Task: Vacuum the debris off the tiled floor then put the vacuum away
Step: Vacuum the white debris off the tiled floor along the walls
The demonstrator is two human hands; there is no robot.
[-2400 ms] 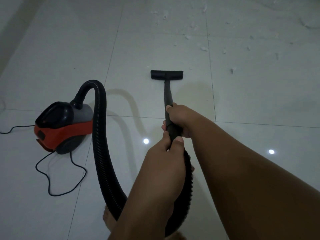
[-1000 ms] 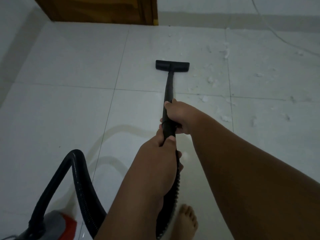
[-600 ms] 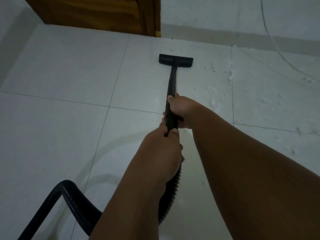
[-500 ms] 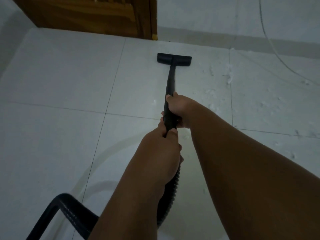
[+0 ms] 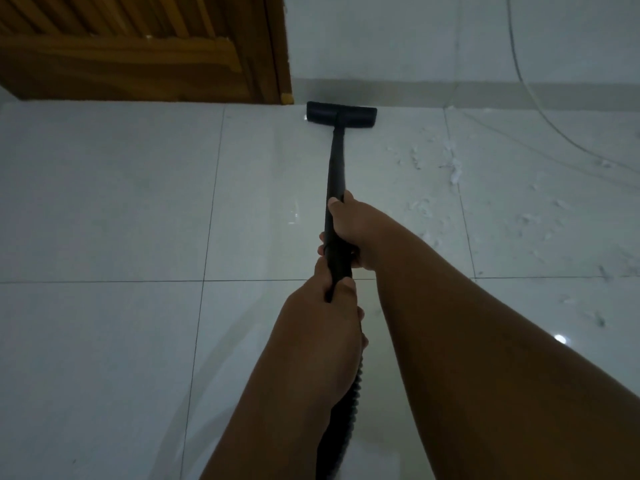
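We have pushed the wand (image 5: pixel 335 168) forward, so its floor nozzle (image 5: pixel 341 115) now sits well ahead of our fingers (image 5: pixel 334 204) at the foot of the wall (image 5: pixel 415 93), just beside the newly seen wooden door (image 5: pixel 138 57). The debris (image 5: pixel 453 168), once ahead of the fingers, now lies to their right. The vacuum body and hose loop have left our view.

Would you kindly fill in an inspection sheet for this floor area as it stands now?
Surface: glossy white tiled floor, dark grout lines.
Job's things: black vacuum wand, its flat black floor nozzle at the floor's far edge; black ribbed hose trails toward the person; white debris scraps right of the wand.
Clutter: nothing seen.
Hands: right hand grips the wand in front; left hand grips it behind.
Cables: thin pale cable runs down the pale wall onto the floor, right.
Surroundings: brown wooden door left of the nozzle.
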